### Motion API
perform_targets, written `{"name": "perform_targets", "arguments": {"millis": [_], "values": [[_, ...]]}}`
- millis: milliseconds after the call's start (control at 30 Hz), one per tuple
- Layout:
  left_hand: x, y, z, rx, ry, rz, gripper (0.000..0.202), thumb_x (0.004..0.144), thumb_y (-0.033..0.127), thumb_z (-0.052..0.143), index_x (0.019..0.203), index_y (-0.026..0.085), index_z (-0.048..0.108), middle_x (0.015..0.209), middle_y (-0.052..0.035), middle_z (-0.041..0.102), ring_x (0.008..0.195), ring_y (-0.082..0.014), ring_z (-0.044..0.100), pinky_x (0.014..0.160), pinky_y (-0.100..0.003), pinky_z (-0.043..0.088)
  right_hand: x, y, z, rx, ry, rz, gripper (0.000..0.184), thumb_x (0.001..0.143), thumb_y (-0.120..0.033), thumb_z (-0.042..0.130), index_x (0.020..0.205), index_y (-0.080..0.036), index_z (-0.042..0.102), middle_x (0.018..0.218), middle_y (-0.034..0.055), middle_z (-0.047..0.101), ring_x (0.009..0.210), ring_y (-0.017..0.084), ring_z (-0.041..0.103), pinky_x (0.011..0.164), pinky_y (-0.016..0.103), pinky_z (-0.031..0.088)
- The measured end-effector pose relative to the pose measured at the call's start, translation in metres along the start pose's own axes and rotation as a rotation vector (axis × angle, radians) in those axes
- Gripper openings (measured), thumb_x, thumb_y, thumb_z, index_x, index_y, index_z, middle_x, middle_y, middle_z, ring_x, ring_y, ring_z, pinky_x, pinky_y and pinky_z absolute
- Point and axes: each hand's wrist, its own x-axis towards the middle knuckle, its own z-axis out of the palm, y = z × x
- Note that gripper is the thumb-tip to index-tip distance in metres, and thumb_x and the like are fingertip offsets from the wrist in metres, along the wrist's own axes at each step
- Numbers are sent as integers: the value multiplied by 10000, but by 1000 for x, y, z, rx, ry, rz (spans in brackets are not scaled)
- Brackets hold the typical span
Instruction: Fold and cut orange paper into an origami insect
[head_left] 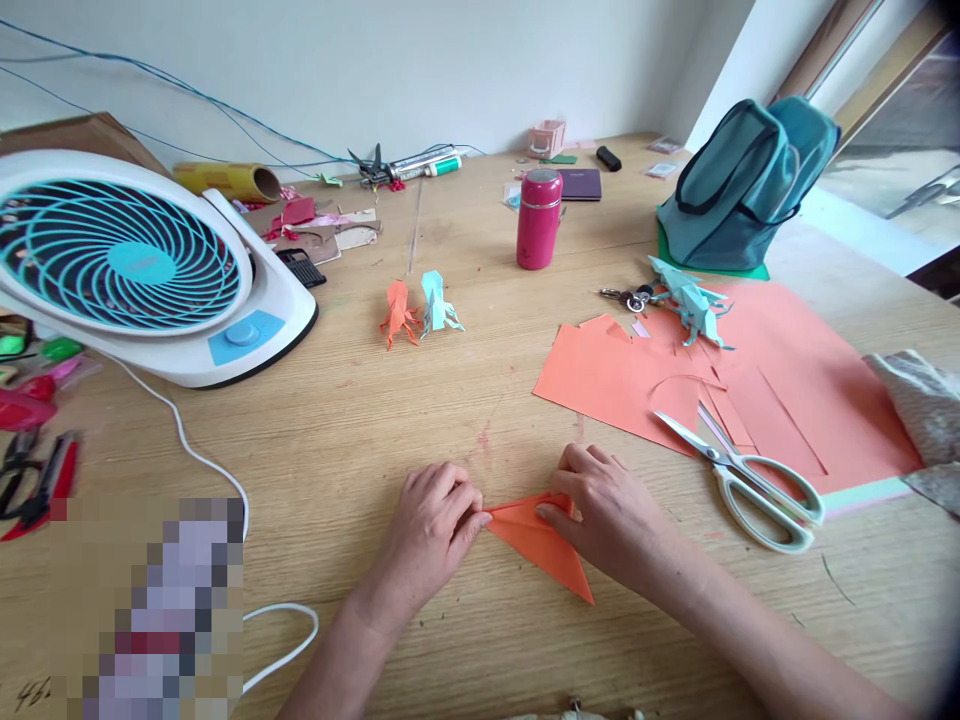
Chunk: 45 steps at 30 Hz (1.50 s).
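Note:
A folded piece of orange paper [544,548] lies on the wooden table, roughly triangular, with one corner pointing toward me. My left hand [436,525] pinches its left tip between thumb and fingers. At the upper right of the paper, my right hand [604,508] is closed on it, the thumb pressed on top and the fingers curled over the far edge. Part of the paper is hidden under the right hand. To the right of that hand lie white-handled scissors [739,475], blades partly apart.
Orange paper sheets [787,400] spread at the right beneath a light-blue origami figure [694,300]. Two small folded figures, orange [399,312] and light blue [436,302], stand mid-table. A pink flask [539,220], a teal bag [739,200] and a white fan [247,330] stand farther off.

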Motion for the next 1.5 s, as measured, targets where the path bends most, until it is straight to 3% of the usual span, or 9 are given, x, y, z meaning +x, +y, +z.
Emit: {"name": "perform_targets", "arguments": {"millis": [167,367,700,900,1033,1167,1267,1367,1500], "values": [[1,4,3,37,22,-27,111,945,203,577,835,199,575,959,-49,591,908,-226,543,818,-384,400,1,-1,-2,12,-18,6,214,910,-306,659,730,-190,656,963,90,641,913,244,587,812,385,478],[10,18,4,58,10,-86,153,893,288,680,833,199,571,914,-40,582,876,-231,540,781,-376,411,1,-1,-2,-1,-10,3,220,909,-301,653,720,-189,647,969,96,643,914,241,593,805,376,489],[18,34,8,-45,-26,-138,178,833,218,736,819,206,559,927,-24,582,888,-214,564,772,-347,438,1,1,-1,20,22,-17,221,905,-269,643,700,-186,633,954,90,639,915,226,593,774,342,482],[17,36,8,-147,-14,-175,208,842,179,704,763,201,513,814,7,595,754,-169,559,671,-289,408,0,4,-2,49,63,-46,221,903,-278,661,707,-182,624,949,83,627,924,213,594,766,315,473],[18,35,5,-322,-43,-284,203,841,141,667,735,204,506,693,51,589,643,-127,549,614,-256,391,0,5,-5,104,71,-80,198,894,-241,669,713,-177,621,963,79,613,918,198,593,779,305,464],[22,32,5,-411,-64,-340,121,817,227,722,869,208,614,722,46,629,653,-131,573,619,-254,423,2,7,-7,169,127,-124,190,886,-243,690,724,-174,619,983,78,600,908,187,577,788,307,462],[25,32,5,-337,-100,-319,89,807,246,730,843,205,660,756,22,631,670,-143,575,618,-266,419,3,7,-7,203,162,-152,194,882,-243,704,725,-169,617,987,83,601,900,189,572,782,313,468],[27,34,4,-318,-121,-314,105,796,215,722,754,194,628,804,3,632,710,-153,586,628,-267,420,2,8,-7,232,205,-205,169,875,-208,707,737,-161,623,993,93,608,927,202,583,823,331,479],[27,37,-4,-442,-144,-353,111,839,219,665,785,202,569,746,36,627,682,-135,576,621,-247,409,2,9,-4,293,294,-277,145,872,-199,702,755,-162,625,1059,119,618,915,204,616,807,342,498]]}}
